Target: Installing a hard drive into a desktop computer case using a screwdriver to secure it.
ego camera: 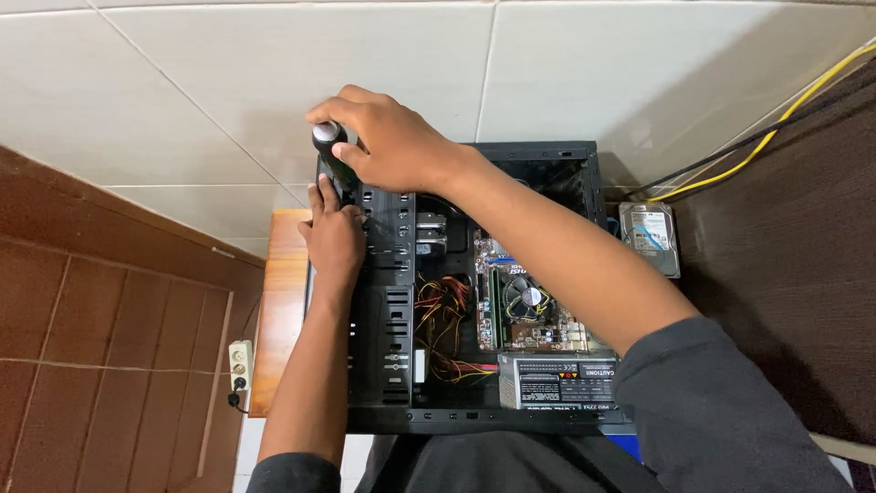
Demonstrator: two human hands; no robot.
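Observation:
An open black computer case lies on its side in front of me, showing a motherboard with a round cooler fan, coloured wires and a grey power supply. My right hand reaches across the case and grips a dark screwdriver handle with a silver end cap at the case's far left corner. My left hand rests just below it on the case's left edge, fingers up by the tool's shaft. The tip of the tool is hidden.
A hard drive lies right of the case, with yellow and black cables running off to the upper right. The case sits on a small wooden table. A white power strip lies on the brown tiled floor at left.

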